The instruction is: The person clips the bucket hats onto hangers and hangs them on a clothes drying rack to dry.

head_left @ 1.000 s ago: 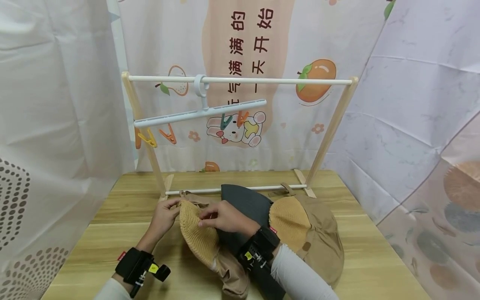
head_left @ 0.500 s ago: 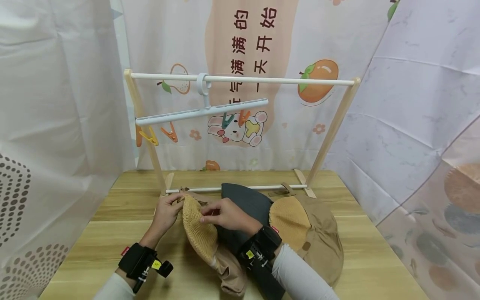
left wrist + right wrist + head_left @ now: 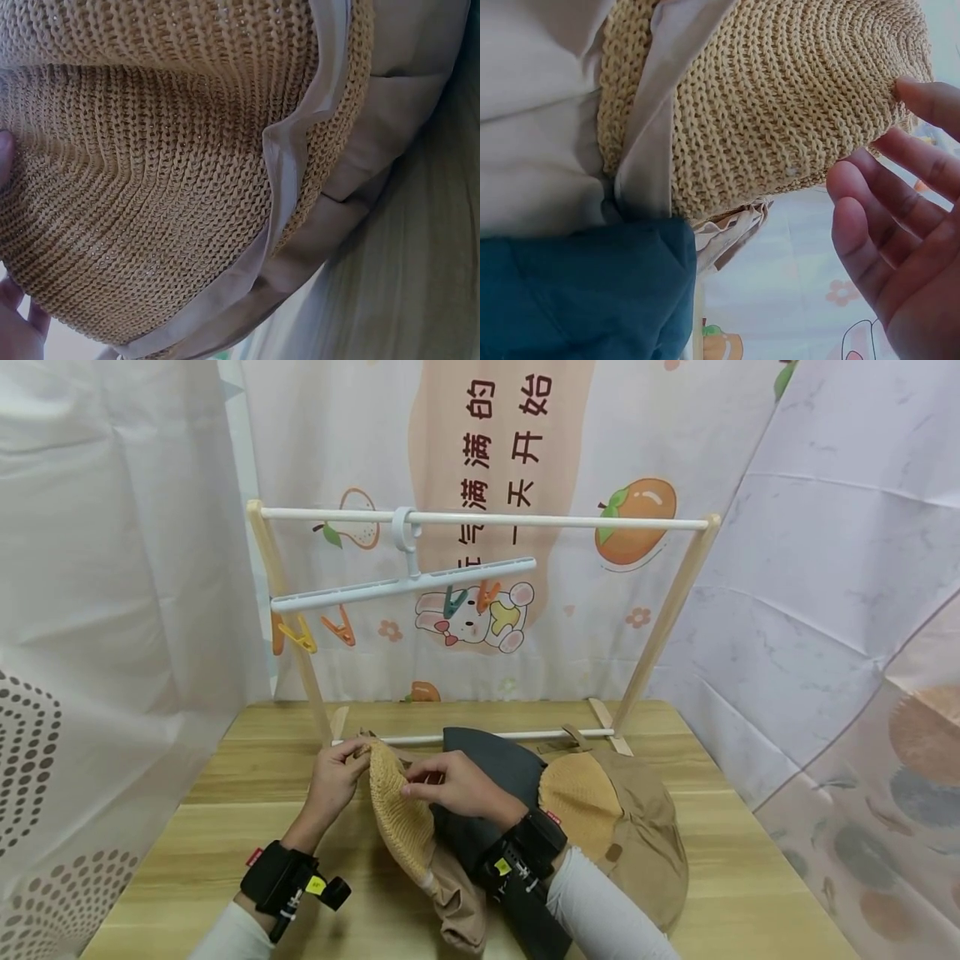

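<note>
Both hands hold a sun hat of tan knit and khaki cloth (image 3: 408, 835), raised at its knitted end with the cloth part hanging toward the table front. My left hand (image 3: 334, 781) pinches the knit's upper left edge. On the right edge, my right hand (image 3: 459, 787) grips the knit between thumb and fingers. The right wrist view has the thumb (image 3: 930, 105) on the near face of the knit (image 3: 780, 112), with other fingers at and beyond the edge. A pale cloth band (image 3: 289, 157) crosses the hat's inside in the left wrist view.
A dark grey hat (image 3: 491, 768) lies behind the right arm, beside another khaki-and-tan hat (image 3: 645, 835). Behind them stands a wooden rack (image 3: 663, 618). From its rail (image 3: 570, 521) hangs a tilted pale blue hanger (image 3: 450, 578) with several clips, including a yellow clip (image 3: 300, 635).
The left hand has risen slightly and shifted right with the hat's edge. The right hand has moved a little up and right, and the knit stands more upright.
</note>
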The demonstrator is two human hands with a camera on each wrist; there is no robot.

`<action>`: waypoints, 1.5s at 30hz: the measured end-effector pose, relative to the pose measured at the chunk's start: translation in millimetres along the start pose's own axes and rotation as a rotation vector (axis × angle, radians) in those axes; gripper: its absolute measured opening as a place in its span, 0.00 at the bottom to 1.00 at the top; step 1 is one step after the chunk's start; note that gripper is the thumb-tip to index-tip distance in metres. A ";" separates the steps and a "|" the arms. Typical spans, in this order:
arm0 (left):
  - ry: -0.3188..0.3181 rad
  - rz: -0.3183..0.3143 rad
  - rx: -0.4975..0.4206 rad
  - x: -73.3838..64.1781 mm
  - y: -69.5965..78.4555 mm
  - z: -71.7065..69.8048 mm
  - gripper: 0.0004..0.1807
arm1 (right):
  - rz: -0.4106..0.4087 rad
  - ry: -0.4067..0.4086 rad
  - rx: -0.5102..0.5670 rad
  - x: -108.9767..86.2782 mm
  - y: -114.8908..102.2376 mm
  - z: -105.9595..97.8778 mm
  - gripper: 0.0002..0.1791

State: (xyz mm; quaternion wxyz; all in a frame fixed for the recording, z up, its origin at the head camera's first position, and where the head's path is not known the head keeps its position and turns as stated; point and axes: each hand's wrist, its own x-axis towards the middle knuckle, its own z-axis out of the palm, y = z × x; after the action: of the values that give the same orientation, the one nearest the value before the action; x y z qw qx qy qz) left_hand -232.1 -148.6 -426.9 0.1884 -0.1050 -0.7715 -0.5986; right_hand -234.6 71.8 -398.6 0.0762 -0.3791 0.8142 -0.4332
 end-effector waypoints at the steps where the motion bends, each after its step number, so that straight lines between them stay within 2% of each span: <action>1: 0.004 0.005 -0.006 0.6 0.7 -0.1 0.07 | -0.001 0.004 -0.001 0.3 -0.7 -0.8 0.11; 6: 0.005 0.040 -0.041 1.9 4.2 -1.1 0.08 | -0.015 0.008 0.006 0.7 -4.9 -3.6 0.11; 18: 0.029 0.018 -0.090 7.7 13.7 -3.9 0.08 | -0.034 0.007 0.025 4.2 -12.9 -9.0 0.13; 26: -0.041 0.039 -0.117 13.6 14.6 -7.6 0.09 | -0.054 -0.018 0.037 5.9 -14.4 -10.6 0.13; 37: -0.021 0.041 -0.094 19.6 21.1 -7.1 0.09 | -0.066 0.000 -0.018 10.2 -16.5 -18.7 0.13; 45: -0.008 0.077 -0.084 22.5 27.5 -6.8 0.08 | -0.036 0.022 0.006 7.4 -20.2 -25.2 0.14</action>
State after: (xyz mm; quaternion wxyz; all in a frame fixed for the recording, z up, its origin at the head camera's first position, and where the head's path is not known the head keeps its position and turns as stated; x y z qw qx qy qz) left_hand -240.8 -149.4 -391.7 0.2036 -0.1450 -0.7417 -0.6224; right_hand -240.0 76.2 -366.2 0.0605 -0.3887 0.8067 -0.4411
